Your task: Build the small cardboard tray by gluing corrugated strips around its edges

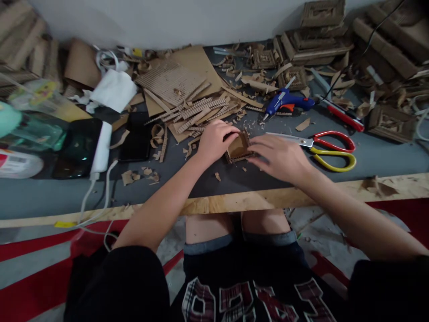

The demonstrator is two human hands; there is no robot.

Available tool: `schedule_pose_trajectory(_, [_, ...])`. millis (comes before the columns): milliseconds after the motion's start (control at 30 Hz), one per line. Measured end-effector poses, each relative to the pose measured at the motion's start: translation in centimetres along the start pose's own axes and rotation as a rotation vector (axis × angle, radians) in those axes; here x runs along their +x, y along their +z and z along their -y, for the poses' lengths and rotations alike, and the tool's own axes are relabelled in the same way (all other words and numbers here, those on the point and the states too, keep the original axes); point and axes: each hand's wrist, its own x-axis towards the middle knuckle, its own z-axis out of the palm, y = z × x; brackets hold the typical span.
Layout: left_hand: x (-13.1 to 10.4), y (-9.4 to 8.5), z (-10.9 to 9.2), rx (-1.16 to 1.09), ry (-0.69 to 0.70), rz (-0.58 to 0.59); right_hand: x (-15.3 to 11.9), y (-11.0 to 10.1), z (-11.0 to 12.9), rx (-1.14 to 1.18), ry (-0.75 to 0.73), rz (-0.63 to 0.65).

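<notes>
A small square cardboard box [238, 146], with corrugated strips for walls, sits on the dark tabletop between my hands. My left hand [216, 139] grips its left wall, fingers curled over the upper left edge and thumb at the inner side. Around the right wall is my right hand [279, 156], with the fingers bent at the upper right corner and the thumb near the lower right one. Slight blur covers the right fingertips. Right behind that hand lie scissors [311, 143] with one red and one yellow handle, their blades partly hidden by it.
A blue glue gun [284, 102] and a red-handled tool [345, 118] lie beyond the right hand. Corrugated strips and sheets [174, 80] pile up at the back. Phones [136, 136], a bottle [43, 134] and cables stand left. A wooden edge [231, 201] borders the table.
</notes>
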Motion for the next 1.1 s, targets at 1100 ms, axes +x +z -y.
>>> schedule_pose_trajectory(1100, [-1.0,-0.5,-0.8,-0.005,-0.071,-0.184,3.8,4.4,-3.0,0.311,0.015,-0.271])
